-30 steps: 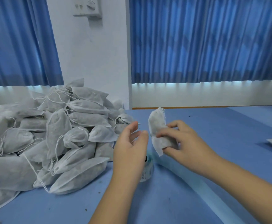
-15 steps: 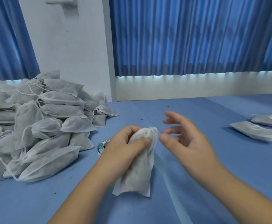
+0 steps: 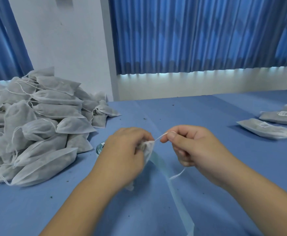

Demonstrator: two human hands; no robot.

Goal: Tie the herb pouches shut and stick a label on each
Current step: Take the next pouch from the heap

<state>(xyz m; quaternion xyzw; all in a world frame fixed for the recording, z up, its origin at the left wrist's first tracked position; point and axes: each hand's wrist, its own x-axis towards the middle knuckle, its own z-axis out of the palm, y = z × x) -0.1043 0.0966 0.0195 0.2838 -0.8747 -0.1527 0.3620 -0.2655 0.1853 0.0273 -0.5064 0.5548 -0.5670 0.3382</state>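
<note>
Now: the left hand (image 3: 127, 150) clenches around the neck of one small white non-woven herb pouch (image 3: 147, 149), held just above the blue cloth-covered bench (image 3: 207, 210). Most of the pouch is hidden under the palm; only the gathered mouth and a lower corner show.

The right hand (image 3: 190, 147) pinches the thin white drawstring (image 3: 159, 136) between thumb and forefinger. The string runs taut from the pouch mouth to the pinch, and a loose tail hangs below the hand.

Change noted: half a second ago the right hand was released, fingers spread beside the pouch mouth, and the pouch hung full length from the left hand. The string is now caught and drawn to the right, and the mouth looks puckered. Judgement: cinching is under way on this pouch; no knot is visible, and no label on it.

Surroundings: a heaped pile of untied white pouches (image 3: 42, 125) lies on the bench at left. Two flat pouches carrying small white labels (image 3: 265, 128) lie well apart at right. A roll of labels (image 3: 100, 148) sits partly hidden behind the left wrist, and its pale translucent backing strip (image 3: 178, 198) trails across the bench toward the camera.

Next, probably: knot the string, then take a label from the roll.
</note>
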